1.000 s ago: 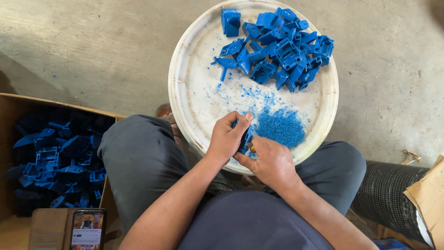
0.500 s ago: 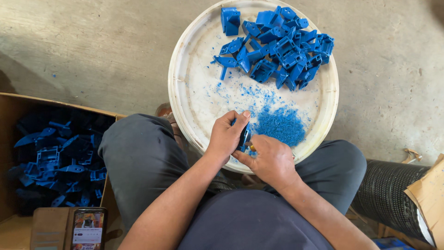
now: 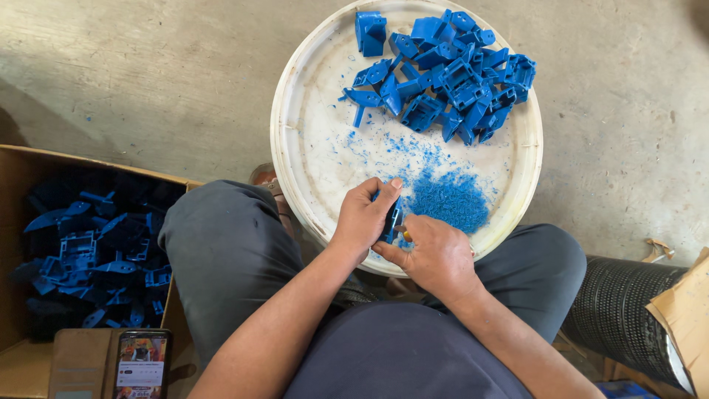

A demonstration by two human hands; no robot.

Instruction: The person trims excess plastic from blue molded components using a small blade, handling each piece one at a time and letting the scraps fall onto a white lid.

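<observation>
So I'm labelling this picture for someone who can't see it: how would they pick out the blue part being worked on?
Start at the round white tray on the floor. At its near rim, the left hand and right hand meet around one blue plastic part. Unlike the heaped blue parts at the far side, it is alone, beside the blue shavings.

— Where are the hands?
— Together, low between the knees. The left hand (image 3: 363,216) is curled, thumb raised, fingers clamped shut.
— And the other?
— The right hand (image 3: 436,255) sits just beside it, knuckles up, fingers pinched.
</observation>
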